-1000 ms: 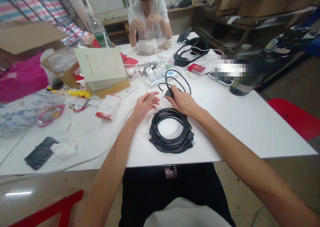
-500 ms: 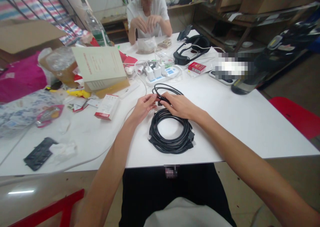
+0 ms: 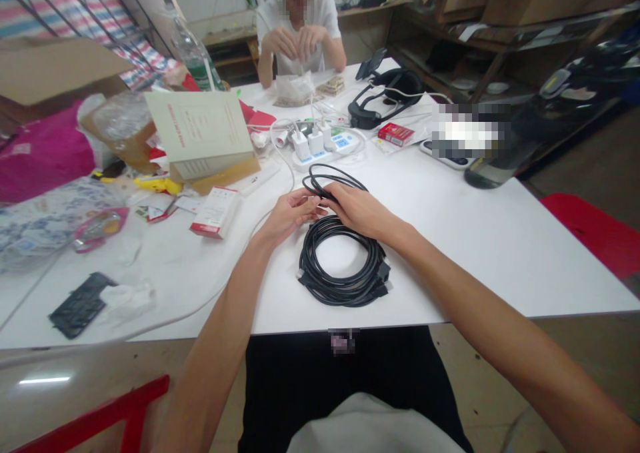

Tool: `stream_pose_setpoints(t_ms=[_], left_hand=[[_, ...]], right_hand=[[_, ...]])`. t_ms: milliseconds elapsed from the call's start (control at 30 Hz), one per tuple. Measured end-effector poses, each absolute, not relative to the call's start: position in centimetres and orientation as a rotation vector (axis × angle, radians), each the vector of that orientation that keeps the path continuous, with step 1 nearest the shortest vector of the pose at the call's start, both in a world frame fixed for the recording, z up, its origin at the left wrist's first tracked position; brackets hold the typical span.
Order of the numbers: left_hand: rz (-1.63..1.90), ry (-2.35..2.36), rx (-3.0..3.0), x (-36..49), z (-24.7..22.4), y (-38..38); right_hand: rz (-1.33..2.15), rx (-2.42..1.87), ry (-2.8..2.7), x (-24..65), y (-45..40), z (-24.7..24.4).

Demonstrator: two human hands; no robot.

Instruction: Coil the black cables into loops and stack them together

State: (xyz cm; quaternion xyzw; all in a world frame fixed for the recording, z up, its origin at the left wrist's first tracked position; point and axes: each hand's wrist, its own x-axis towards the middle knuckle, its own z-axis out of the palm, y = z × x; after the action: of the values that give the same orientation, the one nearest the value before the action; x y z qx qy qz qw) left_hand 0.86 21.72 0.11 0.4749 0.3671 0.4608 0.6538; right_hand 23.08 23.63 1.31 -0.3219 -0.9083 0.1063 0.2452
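A looped black cable point(image 3: 334, 172) is held above the white table, just beyond a larger pile of coiled black cables point(image 3: 310, 266). My right hand point(image 3: 357, 206) is closed around the loops from the right. From the left, my left hand point(image 3: 295, 214) pinches at the same cable, its fingertips meeting those of the right hand. What exactly lies between the left fingertips is partly hidden. The coiled pile rests flat near the table's front edge, with connector ends showing at its left and right sides.
A power strip point(image 3: 345, 143) with white chargers lies beyond my hands. A red-and-white box point(image 3: 215, 212) and a black plastic piece point(image 3: 83, 305) are on the left. At the right stands a dark bottle point(image 3: 493, 166). Across the table point(image 3: 525, 260) sits another person point(image 3: 323, 16).
The left fingers have shifted slightly at the cable, and a dark end below the fingertips no longer shows. The right hand keeps its grip on the loops.
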Motion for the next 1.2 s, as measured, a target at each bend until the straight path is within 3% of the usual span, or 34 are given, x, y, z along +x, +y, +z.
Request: stream_pose_setpoints(t_ms=[400,900,1033,1200], left_hand=[[1.150,0.884,0.920,1.1,-0.4,22.2],[1.300,0.857,0.611,0.5,-0.3,22.9],[1.317,0.850,0.578,0.5,-0.2,23.1],[1.349,0.836,0.511,0.2,-0.4,23.3]], right_hand=[[0.143,-1.237,-2.229,23.9,24.6,1.9],[0.212,-1.080,-1.710,25.4,25.3,3.5],[0.226,-1.005,-1.740,25.2,26.6,6.7],[0.251,-0.807,-1.840,23.6,27.3,14.3]])
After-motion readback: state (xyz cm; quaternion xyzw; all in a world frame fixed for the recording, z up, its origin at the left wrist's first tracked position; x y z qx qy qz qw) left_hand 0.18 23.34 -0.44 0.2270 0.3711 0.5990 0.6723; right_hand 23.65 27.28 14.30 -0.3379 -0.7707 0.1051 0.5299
